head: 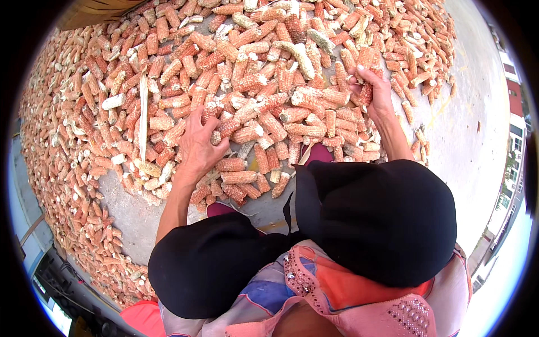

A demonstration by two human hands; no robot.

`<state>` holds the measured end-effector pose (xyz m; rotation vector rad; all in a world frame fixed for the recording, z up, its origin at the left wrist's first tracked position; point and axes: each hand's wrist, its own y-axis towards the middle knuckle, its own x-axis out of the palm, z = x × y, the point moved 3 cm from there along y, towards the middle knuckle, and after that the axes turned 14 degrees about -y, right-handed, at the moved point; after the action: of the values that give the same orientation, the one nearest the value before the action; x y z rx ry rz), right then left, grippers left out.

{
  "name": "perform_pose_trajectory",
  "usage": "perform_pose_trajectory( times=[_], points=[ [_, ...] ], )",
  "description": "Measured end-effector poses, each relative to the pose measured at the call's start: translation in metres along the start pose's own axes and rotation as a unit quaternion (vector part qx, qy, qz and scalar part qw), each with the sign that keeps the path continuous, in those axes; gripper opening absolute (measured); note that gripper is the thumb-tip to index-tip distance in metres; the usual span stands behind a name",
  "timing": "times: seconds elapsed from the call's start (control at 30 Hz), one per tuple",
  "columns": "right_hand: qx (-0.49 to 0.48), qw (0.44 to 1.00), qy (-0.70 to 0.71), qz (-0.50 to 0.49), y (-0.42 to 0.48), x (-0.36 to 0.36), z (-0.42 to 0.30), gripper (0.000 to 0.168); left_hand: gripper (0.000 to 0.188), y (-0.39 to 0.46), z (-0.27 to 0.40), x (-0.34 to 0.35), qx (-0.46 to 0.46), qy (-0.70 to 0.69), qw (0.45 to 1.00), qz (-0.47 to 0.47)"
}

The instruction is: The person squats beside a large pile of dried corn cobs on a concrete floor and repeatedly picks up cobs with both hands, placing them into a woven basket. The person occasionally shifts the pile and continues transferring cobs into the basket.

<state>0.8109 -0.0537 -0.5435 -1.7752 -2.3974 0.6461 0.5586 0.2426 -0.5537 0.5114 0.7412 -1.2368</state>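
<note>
Before me spreads a heap of shelled, reddish corn cobs [269,122]. My left hand [200,141] reaches down onto the near part of it, thumb and fingers apart. Between that thumb and index finger lies a reddish cob [228,127]; whether it is gripped cannot be told. To the right, my right hand [377,88] is curled around a cob [366,94], thumb toward the far side. Another cob [366,55] shows just beyond the thumb. Part of the right fingers is hidden by the hand itself.
Cobs stretch far to the left across the concrete floor [134,227]. A long pale husk strip [143,116] lies among them. My dark red shoes [318,153] touch the heap's near edge. At the upper left rim is a brownish-yellow object [94,12]. Buildings [511,139] stand far right.
</note>
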Motion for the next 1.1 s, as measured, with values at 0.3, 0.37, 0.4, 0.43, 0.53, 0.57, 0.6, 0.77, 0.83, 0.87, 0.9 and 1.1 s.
perform_pose_trajectory(
  times=[0.3, 0.37, 0.4, 0.43, 0.53, 0.57, 0.6, 0.77, 0.83, 0.87, 0.9, 1.1],
  points=[
    [-0.055, 0.991, -0.107, 0.056, -0.005, -0.022, 0.004, 0.043, 0.033, 0.015, -0.011, -0.04, -0.042, -0.09, 0.985, 0.14],
    [-0.072, 0.965, -0.249, 0.031, 0.004, -0.021, 0.005, 0.045, 0.033, 0.018, -0.024, -0.04, -0.108, -0.074, 0.986, 0.102],
    [-0.081, 0.944, -0.318, 0.019, 0.007, -0.02, 0.006, 0.046, 0.033, 0.018, -0.028, -0.038, -0.14, -0.066, 0.984, 0.083],
    [-0.055, 0.919, -0.391, -0.006, 0.002, -0.006, -0.009, 0.05, 0.034, 0.019, -0.03, -0.034, -0.159, -0.071, 0.985, 0.023],
    [-0.21, 0.822, -0.526, -0.062, 0.016, -0.001, 0.009, 0.054, 0.034, 0.025, -0.019, -0.017, -0.138, 0.056, 0.989, 0.006],
    [-0.196, 0.811, -0.541, -0.103, 0.014, -0.001, 0.015, 0.058, 0.036, 0.026, -0.021, -0.016, -0.125, 0.055, 0.991, 0.002],
    [-0.308, 0.772, -0.548, -0.098, 0.007, 0.008, 0.009, 0.054, 0.035, 0.027, -0.018, -0.018, -0.148, 0.046, 0.988, -0.017],
    [-0.059, 0.907, -0.392, -0.14, 0.008, -0.012, -0.016, 0.049, 0.033, 0.028, -0.016, -0.028, -0.214, 0.035, 0.975, -0.056],
    [-0.009, 0.942, -0.331, -0.052, 0.021, -0.031, -0.03, 0.053, 0.031, 0.03, -0.015, -0.03, -0.243, 0.029, 0.968, -0.062],
    [0.028, 0.956, -0.293, 0.003, 0.032, -0.042, -0.031, 0.054, 0.031, 0.031, -0.016, -0.029, -0.245, 0.027, 0.967, -0.063],
    [0.02, 0.943, -0.333, 0.005, 0.038, -0.046, -0.031, 0.054, 0.031, 0.031, -0.018, -0.028, -0.247, 0.025, 0.967, -0.063],
    [-0.058, 0.746, -0.657, -0.095, 0.071, -0.007, -0.008, 0.05, 0.034, 0.027, -0.034, -0.023, -0.192, 0.006, 0.981, -0.017]
  ],
)
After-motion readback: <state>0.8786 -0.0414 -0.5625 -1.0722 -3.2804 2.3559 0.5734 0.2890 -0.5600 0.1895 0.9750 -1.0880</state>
